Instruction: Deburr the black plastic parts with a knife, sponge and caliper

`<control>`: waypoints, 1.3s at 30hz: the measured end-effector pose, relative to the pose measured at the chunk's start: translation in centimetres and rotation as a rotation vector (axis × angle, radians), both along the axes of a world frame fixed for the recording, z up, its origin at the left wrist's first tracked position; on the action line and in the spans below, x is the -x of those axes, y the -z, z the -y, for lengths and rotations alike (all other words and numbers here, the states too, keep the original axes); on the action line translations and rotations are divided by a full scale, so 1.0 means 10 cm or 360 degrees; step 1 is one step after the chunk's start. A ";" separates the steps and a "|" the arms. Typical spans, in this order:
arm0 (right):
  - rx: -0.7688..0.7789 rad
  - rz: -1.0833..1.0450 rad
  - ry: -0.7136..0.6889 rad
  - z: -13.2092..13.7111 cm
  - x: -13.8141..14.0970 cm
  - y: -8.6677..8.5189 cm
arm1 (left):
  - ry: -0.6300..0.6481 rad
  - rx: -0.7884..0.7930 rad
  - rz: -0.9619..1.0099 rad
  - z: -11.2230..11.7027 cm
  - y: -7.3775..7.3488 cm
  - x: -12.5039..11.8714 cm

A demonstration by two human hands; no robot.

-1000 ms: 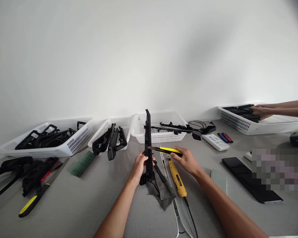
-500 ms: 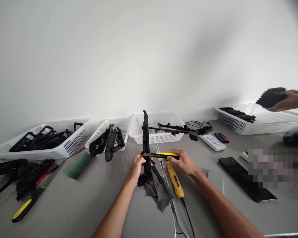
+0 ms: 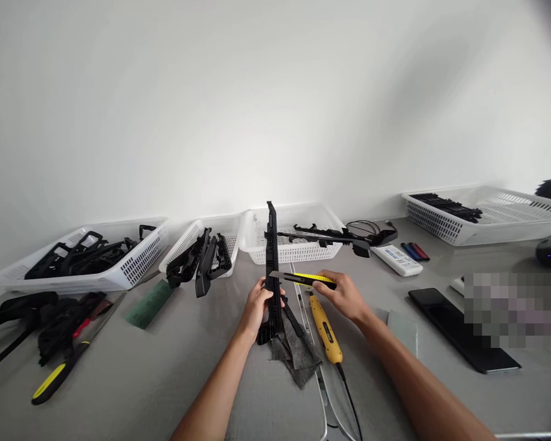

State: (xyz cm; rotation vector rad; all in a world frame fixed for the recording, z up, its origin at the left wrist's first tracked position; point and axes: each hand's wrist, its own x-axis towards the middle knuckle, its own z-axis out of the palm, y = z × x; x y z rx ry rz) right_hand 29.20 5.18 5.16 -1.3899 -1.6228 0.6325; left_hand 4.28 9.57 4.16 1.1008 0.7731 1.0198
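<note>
My left hand [image 3: 257, 306] is closed around a long black plastic part [image 3: 272, 257] that stands nearly upright. In my right hand [image 3: 342, 294] is a yellow and black utility knife [image 3: 310, 280], its blade out and pointing left. The blade tip overlaps the plastic part just above my left fingers; whether it touches I cannot tell. Below my hands a grey cloth [image 3: 298, 361] lies on the table, with a thin black tool [image 3: 294, 316] over it. A yellow corded tool [image 3: 325, 327] rests just under my right hand.
White baskets [image 3: 142, 263] with black plastic parts line the wall. A file [image 3: 55, 380] with a yellow-black handle and a green plate [image 3: 149, 306] lie left. On the right are a black phone-like slab [image 3: 459, 331], a white device [image 3: 397, 260] and another basket [image 3: 468, 233].
The knife has moved slightly up the part and tilted, its tip now higher than its handle. At the far right, another person's hand with black parts has moved out of view. The view has shifted slightly.
</note>
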 end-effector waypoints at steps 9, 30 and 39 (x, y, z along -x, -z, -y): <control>-0.0011 0.0005 0.0055 -0.01 -0.03 0.04 | 0.0022 -0.0011 0.0032 0.00 0.05 -0.02; -0.0040 -0.0081 0.0025 -0.03 0.07 0.08 | 0.0043 -0.0015 -0.0094 0.02 0.01 -0.04; -0.0008 -0.0097 0.0009 -0.03 0.08 0.08 | 0.0053 -0.0021 -0.0088 0.05 -0.03 -0.04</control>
